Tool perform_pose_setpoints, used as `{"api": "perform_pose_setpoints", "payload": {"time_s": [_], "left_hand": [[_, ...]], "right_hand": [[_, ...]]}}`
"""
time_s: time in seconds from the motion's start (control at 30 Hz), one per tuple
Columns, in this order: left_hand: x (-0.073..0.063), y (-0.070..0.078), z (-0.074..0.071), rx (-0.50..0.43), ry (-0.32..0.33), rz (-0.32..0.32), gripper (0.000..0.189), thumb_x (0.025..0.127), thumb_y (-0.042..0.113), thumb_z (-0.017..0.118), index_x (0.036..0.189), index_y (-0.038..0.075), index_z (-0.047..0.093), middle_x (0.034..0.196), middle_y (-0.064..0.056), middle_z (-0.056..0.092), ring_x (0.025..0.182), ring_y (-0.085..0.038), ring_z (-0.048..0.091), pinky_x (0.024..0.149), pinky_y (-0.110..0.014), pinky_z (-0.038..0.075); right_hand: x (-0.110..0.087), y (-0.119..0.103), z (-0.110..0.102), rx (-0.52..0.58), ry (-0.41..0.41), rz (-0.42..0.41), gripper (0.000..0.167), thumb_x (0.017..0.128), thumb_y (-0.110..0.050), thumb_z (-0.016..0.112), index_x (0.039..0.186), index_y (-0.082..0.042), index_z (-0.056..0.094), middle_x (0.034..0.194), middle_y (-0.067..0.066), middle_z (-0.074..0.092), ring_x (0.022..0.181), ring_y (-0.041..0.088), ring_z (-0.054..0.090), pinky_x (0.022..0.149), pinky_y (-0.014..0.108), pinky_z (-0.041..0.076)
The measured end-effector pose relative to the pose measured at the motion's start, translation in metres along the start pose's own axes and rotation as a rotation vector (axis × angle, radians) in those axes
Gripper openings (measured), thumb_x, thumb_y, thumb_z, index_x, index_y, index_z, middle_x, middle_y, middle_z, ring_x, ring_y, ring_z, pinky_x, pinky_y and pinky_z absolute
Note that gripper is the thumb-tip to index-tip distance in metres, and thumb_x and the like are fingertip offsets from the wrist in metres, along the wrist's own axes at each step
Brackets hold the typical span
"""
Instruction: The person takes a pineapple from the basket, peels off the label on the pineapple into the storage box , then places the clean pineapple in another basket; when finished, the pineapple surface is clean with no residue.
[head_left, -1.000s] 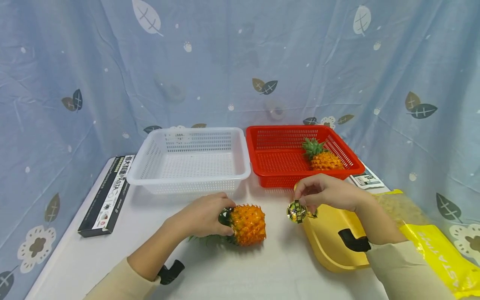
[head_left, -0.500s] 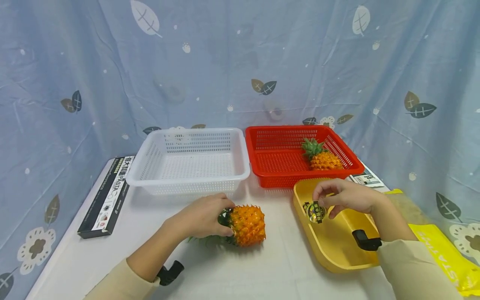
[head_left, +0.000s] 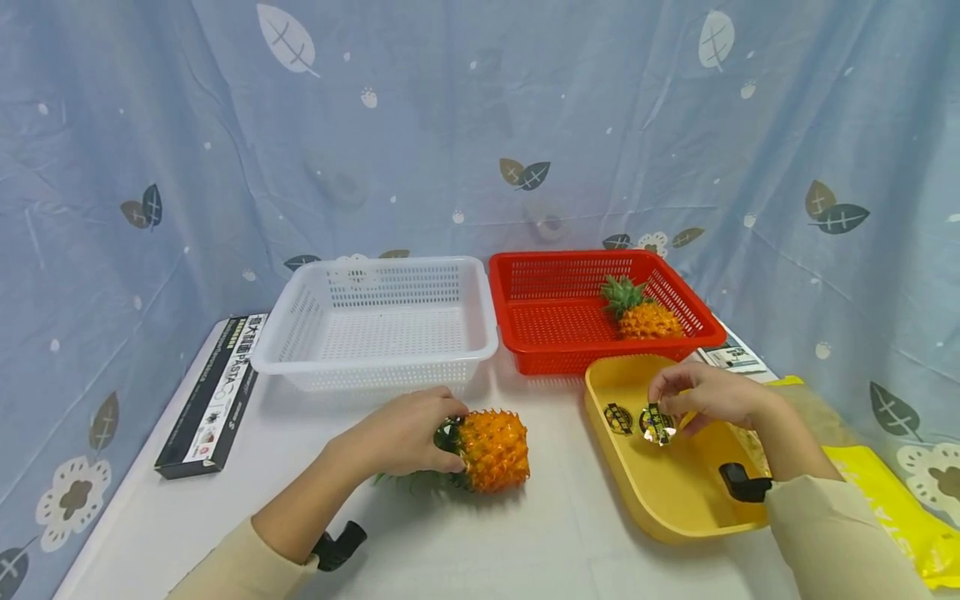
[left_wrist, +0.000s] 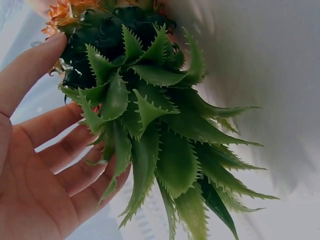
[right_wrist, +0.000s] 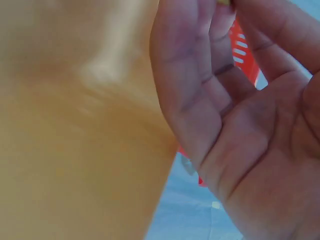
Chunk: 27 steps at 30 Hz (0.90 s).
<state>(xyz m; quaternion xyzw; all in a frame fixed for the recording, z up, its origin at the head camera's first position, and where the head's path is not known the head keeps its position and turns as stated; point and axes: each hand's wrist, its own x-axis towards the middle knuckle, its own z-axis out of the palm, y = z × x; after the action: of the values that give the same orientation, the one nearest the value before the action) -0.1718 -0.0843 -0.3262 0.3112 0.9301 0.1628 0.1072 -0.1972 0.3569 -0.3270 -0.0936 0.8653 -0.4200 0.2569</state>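
Note:
An orange toy-like pineapple (head_left: 495, 450) lies on its side on the white table, its leafy crown toward the left. My left hand (head_left: 408, 433) grips it where the body meets the crown; in the left wrist view the thumb presses its dark green base and the fingers pass behind the toothed leaves (left_wrist: 175, 160). Over the yellow tray (head_left: 675, 492), my right hand (head_left: 708, 396) pinches a shiny black-and-gold round label (head_left: 657, 424) at its upper edge. A similar round label (head_left: 618, 419) lies in the tray to its left.
Behind stand a white basket (head_left: 375, 367) and a red basket (head_left: 600, 363), the red one holding another pineapple (head_left: 651, 320). A black pasta box (head_left: 213, 396) lies at the left. A yellow bag (head_left: 892, 508) lies right of the tray.
My right hand has moved right, from the tray's left rim to above its inside, with one label; a second label now lies apart in the tray. My left hand and the pineapple stay put.

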Motion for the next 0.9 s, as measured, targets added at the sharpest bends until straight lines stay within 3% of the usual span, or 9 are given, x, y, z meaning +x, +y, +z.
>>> {"api": "perform_pose_setpoints", "payload": {"time_s": [0.43,0.67,0.9], "left_hand": [[-0.002,-0.002,0.005,-0.012,0.015,0.011,0.065,0.083,0.038,0.086,0.136,0.009,0.065,0.131,-0.006,0.065,0.119,-0.026,0.064,0.105,-0.046,0.052],[-0.006,-0.003,0.007,-0.046,0.024,0.011,0.065,0.083,0.036,0.086,0.137,0.008,0.065,0.132,-0.007,0.065,0.120,-0.027,0.063,0.106,-0.046,0.052],[-0.005,0.000,0.005,-0.018,0.023,0.014,0.066,0.084,0.038,0.085,0.139,0.008,0.063,0.133,-0.007,0.064,0.119,-0.027,0.064,0.105,-0.045,0.053]], "right_hand": [[0.021,0.006,0.010,-0.141,0.071,0.025,0.015,0.092,0.001,0.060,0.107,0.001,0.064,0.084,0.005,0.055,0.069,0.021,0.057,0.064,0.038,0.062],[0.025,0.004,0.014,-0.281,0.099,0.017,0.016,0.087,0.005,0.057,0.100,0.000,0.064,0.080,0.004,0.054,0.061,0.018,0.055,0.057,0.037,0.059],[0.032,0.000,0.016,-0.499,0.199,0.000,0.023,0.082,0.010,0.052,0.094,-0.002,0.066,0.084,0.007,0.059,0.067,0.020,0.053,0.050,0.031,0.051]]}}
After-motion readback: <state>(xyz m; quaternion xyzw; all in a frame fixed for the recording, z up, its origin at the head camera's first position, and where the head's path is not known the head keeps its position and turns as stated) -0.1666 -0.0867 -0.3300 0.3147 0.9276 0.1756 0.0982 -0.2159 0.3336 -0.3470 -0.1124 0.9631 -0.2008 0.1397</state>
